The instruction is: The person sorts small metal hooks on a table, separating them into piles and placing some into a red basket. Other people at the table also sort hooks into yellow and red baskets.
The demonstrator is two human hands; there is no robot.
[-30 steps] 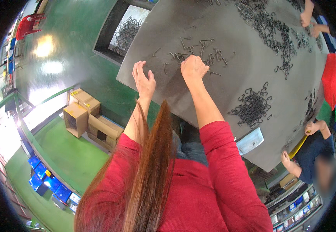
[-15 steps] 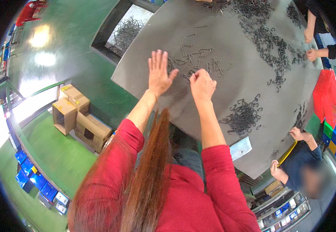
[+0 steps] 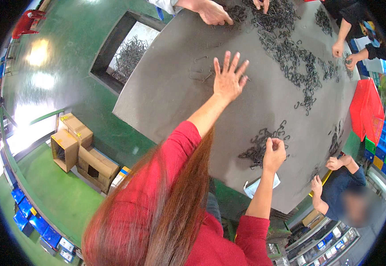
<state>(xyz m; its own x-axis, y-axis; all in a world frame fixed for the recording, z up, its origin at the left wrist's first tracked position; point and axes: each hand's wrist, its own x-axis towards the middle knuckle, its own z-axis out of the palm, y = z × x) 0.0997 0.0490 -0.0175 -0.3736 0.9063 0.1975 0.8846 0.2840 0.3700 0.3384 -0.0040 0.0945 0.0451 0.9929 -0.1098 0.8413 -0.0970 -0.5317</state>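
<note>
On the desk (image 3: 166, 104): dark, bent metal hooks lie in separate groups; a person in red sleeves reaches in over the near edge.
Left hand (image 3: 229, 80): fingers fanned wide, back of the hand upward, gripping nothing visible; it is over or beside a few loose hooks (image 3: 196, 72) toward the left edge. Whether the palm touches any is hidden.
Right hand (image 3: 274, 156): fingers drawn together at the small hook pile (image 3: 257, 147) close to the near edge; I cannot tell whether a hook is pinched between them.
Face mask (image 3: 261, 186): pale blue, at the near edge, partly behind the right forearm.
Long hook heap (image 3: 290, 57): runs from the far edge down the desk's right half, apart from the small pile.
Tray (image 3: 106, 52): dark-walled, just outside the left edge, with more hooks inside.
Co-worker's hand (image 3: 213, 13): bare, at hooks near the far edge; other people's hands are along the right edge.
Snag risk: the curled ends could interlock, so lifting one hook might drag others off the pile.
Mask risk: a low swing of the right forearm could brush the mask off the near edge.
Spill risk: a hard leftward sweep could send loose hooks over the left edge.
</note>
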